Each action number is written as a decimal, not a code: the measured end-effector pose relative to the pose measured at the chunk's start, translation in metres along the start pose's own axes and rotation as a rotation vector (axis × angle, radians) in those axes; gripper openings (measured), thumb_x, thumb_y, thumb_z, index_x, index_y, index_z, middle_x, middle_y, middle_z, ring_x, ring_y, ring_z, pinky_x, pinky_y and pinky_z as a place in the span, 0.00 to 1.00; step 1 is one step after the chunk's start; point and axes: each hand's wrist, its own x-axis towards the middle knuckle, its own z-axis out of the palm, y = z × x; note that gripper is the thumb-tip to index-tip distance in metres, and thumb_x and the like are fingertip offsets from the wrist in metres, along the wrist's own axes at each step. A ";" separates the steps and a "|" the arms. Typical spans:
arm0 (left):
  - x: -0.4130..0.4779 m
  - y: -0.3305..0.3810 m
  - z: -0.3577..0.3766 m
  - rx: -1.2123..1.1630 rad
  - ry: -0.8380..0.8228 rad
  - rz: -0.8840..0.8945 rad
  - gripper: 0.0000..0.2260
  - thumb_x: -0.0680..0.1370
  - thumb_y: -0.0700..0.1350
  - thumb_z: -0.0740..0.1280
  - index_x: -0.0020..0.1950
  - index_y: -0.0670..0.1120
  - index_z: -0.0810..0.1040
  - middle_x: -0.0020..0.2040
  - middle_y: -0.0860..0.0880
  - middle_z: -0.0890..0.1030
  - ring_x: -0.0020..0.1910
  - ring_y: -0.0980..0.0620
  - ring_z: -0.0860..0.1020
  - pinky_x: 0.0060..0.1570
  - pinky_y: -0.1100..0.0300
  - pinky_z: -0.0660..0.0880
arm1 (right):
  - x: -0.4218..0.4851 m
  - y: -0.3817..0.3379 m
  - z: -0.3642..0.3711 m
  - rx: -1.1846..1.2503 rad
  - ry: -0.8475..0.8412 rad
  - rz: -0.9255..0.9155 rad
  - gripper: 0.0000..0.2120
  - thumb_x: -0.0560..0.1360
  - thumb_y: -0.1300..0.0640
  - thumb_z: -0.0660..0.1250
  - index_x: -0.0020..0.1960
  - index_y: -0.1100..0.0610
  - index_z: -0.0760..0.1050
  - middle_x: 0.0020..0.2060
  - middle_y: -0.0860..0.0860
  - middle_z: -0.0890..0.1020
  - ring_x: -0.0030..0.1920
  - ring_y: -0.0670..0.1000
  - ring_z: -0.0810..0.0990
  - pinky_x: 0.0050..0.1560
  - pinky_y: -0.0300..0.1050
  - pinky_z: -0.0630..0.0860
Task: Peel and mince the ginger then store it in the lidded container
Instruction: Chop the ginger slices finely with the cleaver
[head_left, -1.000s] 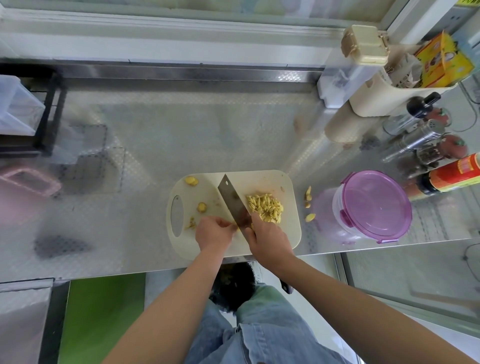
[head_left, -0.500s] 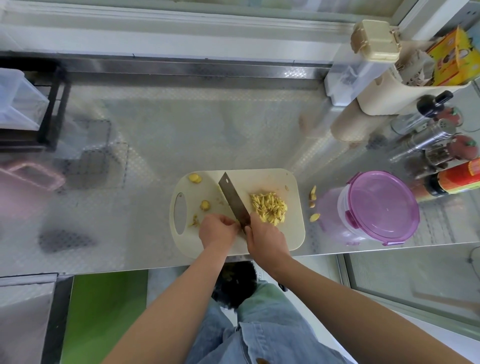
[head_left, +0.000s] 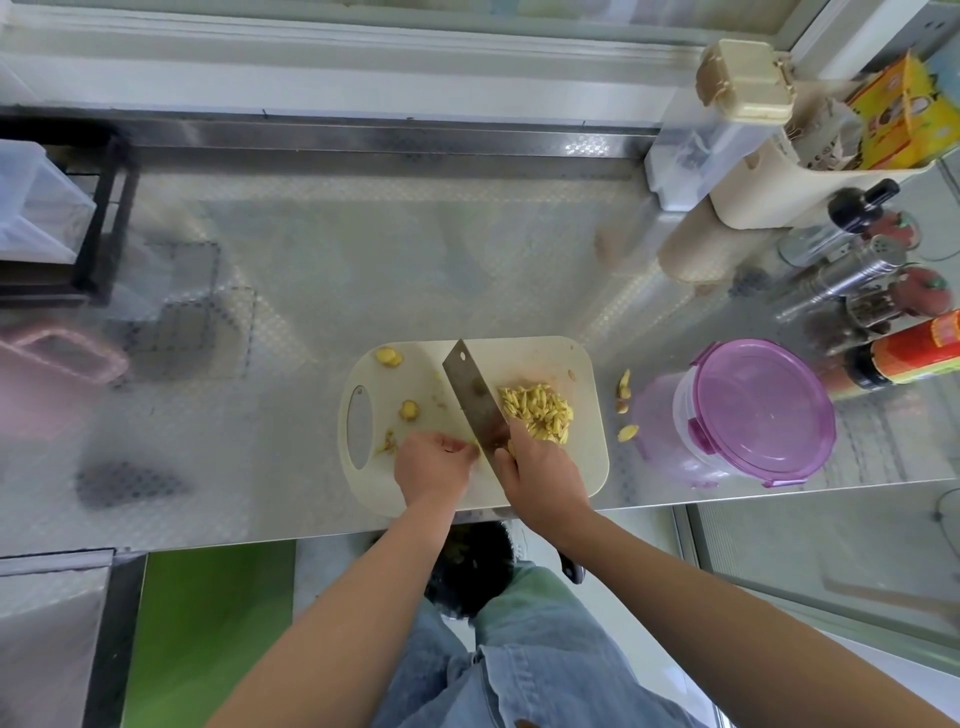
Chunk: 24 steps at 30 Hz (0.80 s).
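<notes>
Cleaver (head_left: 475, 400) stands edge-down on the cutting board (head_left: 587, 467), right hand (head_left: 540, 478) fingers wrapped round its handle. Left hand (head_left: 434, 465) fingers curl together over a mostly hidden ginger piece (head_left: 470, 443) beside the blade. Cut ginger pile (head_left: 537, 410) lies right of it; lidded container (head_left: 753, 410) stands closed, further right.

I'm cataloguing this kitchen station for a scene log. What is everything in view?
counter: 1, steel, fills the view
cutting board: 1, cream, counter's near edge
cleaver: 1, steel, across the board
cut ginger: 1 pile, yellow, right of the blade
ginger pieces: few, yellow, board's left part
ginger scraps: few, yellow, counter beside the container
lidded container: 1, purple lid, right of board
sauce bottle: 1, red label, right edge
rack: 1, black, far left
left hand: 1, curled beside the blade
right hand: 1, grips the cleaver
</notes>
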 end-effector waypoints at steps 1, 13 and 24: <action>0.000 0.000 0.000 0.003 0.002 0.002 0.07 0.69 0.48 0.74 0.34 0.46 0.83 0.31 0.49 0.83 0.35 0.48 0.82 0.40 0.56 0.79 | -0.001 0.000 0.000 -0.003 -0.006 0.000 0.10 0.82 0.53 0.53 0.58 0.57 0.65 0.35 0.52 0.72 0.36 0.56 0.72 0.35 0.46 0.65; 0.000 0.001 0.000 0.007 0.003 -0.003 0.07 0.69 0.46 0.73 0.32 0.46 0.82 0.30 0.49 0.82 0.34 0.49 0.82 0.38 0.58 0.76 | -0.005 -0.001 -0.001 -0.016 -0.020 -0.003 0.06 0.82 0.52 0.54 0.53 0.56 0.63 0.35 0.53 0.73 0.34 0.55 0.71 0.29 0.45 0.61; 0.001 0.001 -0.002 -0.019 -0.013 0.005 0.09 0.69 0.46 0.74 0.30 0.49 0.79 0.32 0.48 0.83 0.35 0.47 0.82 0.38 0.57 0.76 | 0.002 -0.008 0.000 -0.007 -0.060 0.013 0.06 0.82 0.54 0.54 0.49 0.55 0.61 0.37 0.52 0.73 0.37 0.55 0.71 0.35 0.46 0.64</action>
